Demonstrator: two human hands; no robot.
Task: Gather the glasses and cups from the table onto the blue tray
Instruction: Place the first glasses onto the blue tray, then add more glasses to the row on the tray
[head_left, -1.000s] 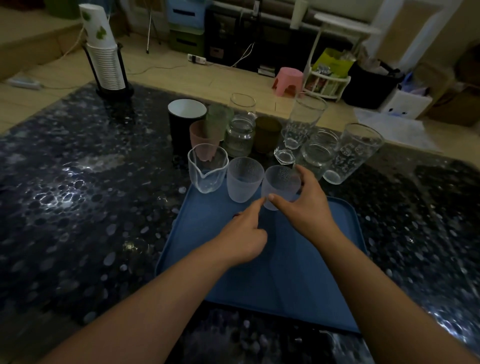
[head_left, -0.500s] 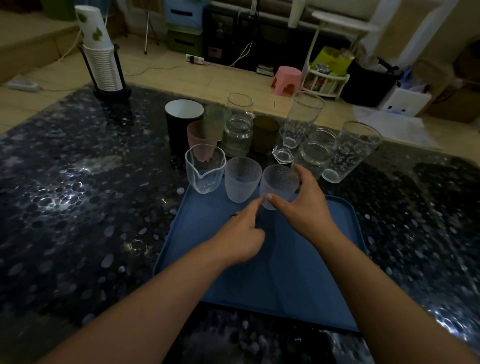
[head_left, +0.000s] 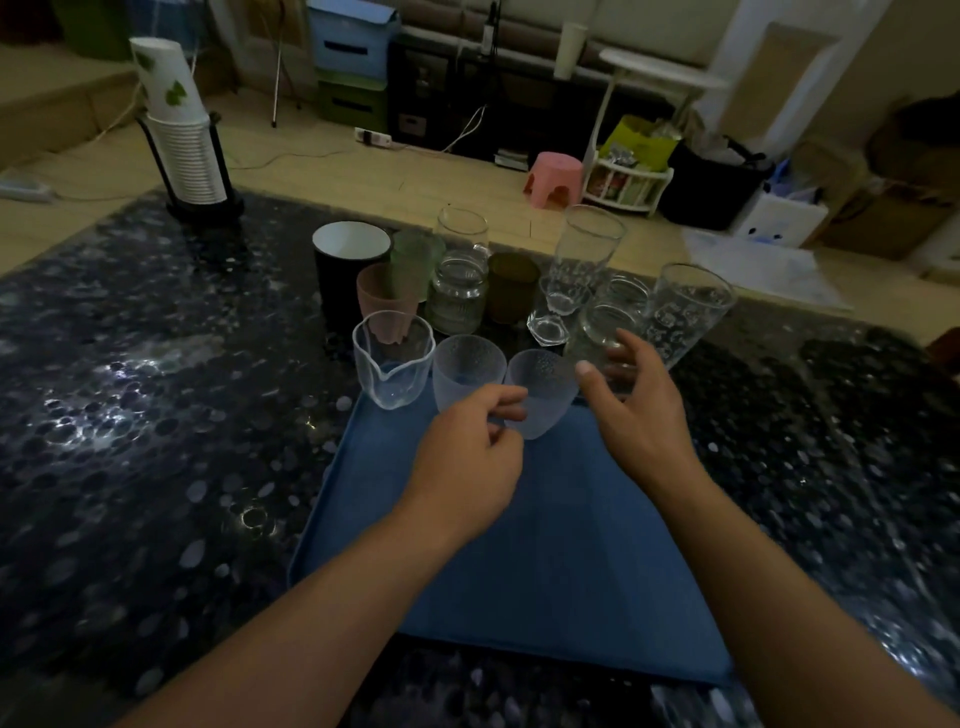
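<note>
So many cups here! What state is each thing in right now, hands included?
Left hand: fingers curled, pinching the right frosted cup.
Right hand: open, holding nothing.
Right frosted cup: upright, at the tray's far edge.
Left frosted cup: upright, empty.
Spouted glass: upright, empty.
Blue tray: flat on the table, mostly bare.
Black mug: upright on the table.
Paper cup stack: in its holder.

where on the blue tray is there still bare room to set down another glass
The blue tray is bare across its near and middle parts, behind both hands. Its far edge is crowded: clear spouted glass pitcher, two frosted textured cups, then clustered glasses beyond.
</note>
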